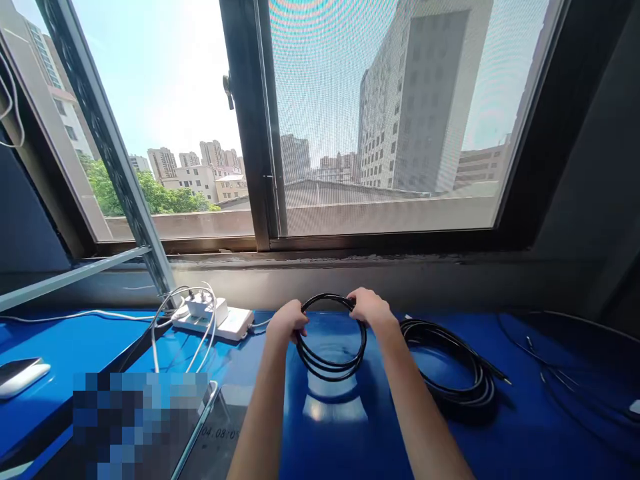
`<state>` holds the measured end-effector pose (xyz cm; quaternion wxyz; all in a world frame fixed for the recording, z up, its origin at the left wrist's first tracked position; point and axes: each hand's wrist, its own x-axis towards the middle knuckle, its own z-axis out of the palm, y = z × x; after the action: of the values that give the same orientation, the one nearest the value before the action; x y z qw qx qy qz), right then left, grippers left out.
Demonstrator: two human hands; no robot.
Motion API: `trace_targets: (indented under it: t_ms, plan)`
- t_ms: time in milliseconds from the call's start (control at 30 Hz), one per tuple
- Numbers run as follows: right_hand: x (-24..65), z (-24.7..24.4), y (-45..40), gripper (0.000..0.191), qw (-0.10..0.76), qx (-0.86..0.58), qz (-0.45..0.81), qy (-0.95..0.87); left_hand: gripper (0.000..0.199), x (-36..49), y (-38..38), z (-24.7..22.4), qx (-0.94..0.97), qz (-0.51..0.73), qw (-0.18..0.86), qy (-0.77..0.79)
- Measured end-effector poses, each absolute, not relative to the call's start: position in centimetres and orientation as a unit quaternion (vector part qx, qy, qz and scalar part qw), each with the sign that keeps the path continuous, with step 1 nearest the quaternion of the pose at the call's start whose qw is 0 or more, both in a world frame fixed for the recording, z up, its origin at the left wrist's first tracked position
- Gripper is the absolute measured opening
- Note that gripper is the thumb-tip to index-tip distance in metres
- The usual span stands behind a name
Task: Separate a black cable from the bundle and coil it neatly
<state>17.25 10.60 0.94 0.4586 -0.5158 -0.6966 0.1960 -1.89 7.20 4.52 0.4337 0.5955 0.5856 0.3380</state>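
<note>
A black cable wound into a loose round coil (pixel 333 375) hangs between my two hands, just over the glossy blue tabletop (pixel 340 447). My left hand (pixel 289 321) is closed around the coil's left side, fingers curled over the strands. At its upper right, my right hand (pixel 369 308) pinches the same coil; some of those fingertips are hidden behind the hand. Right of my right forearm lies a second, larger black cable coil (pixel 473 393), with a metal plug tip (pixel 507 381) sticking out to the right.
A white power strip (pixel 235 325) with plugged-in chargers and white cords stands back left, beside a grey metal frame post (pixel 163 273). Thin loose cables (pixel 555 377) lie far right. A white device (pixel 25 377) sits at the left edge. The window (pixel 380 243) rises behind the table.
</note>
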Motion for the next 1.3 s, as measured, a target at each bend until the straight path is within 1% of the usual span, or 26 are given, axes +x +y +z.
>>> trace_targets:
  t_ms: [100,233,400,533,733,867,967,1067,1167,1300]
  plan:
    - [16.1,-2.2,12.0,0.024,0.441,-0.511,0.192,-0.713,0.022,-2.0,8.4,2.0,0.63,0.275,0.388,0.614]
    - [15.8,-4.2,12.8,0.027,0.424,-0.514,0.178,-0.724,0.025,-1.9,9.7,0.8,0.671,0.245,0.324,0.62]
    - [16.3,-4.5,13.1,0.03,0.389,-0.548,0.153,-0.724,0.016,-1.8,10.1,1.0,0.703,0.226,0.276,0.615]
    - [15.7,-3.6,12.0,0.03,0.359,-0.592,0.127,-0.71,0.014,-1.9,9.4,2.0,0.725,0.202,0.244,0.612]
    - [13.9,0.8,9.3,0.027,0.316,-0.634,0.077,-0.701,0.034,-1.6,6.6,3.7,0.758,0.18,0.195,0.596]
    - [12.4,3.7,7.1,0.026,0.289,-0.628,0.064,-0.72,0.042,0.1,3.0,1.1,0.789,0.164,0.157,0.571]
    - [10.8,3.4,4.5,0.024,0.274,-0.587,0.073,-0.758,0.045,1.9,0.2,-2.1,0.808,0.136,0.147,0.554]
    - [9.3,1.0,1.5,0.021,0.259,-0.555,0.095,-0.785,0.05,3.0,-1.9,-4.3,0.822,0.135,0.12,0.54]
    - [9.0,-1.6,-1.0,0.019,0.284,-0.555,0.102,-0.776,0.051,3.1,-3.1,-4.7,0.845,0.14,0.114,0.503]
    - [10.4,-3.2,-2.3,0.019,0.356,-0.584,0.08,-0.725,0.053,2.8,-3.4,-4.2,0.858,0.172,0.106,0.472]
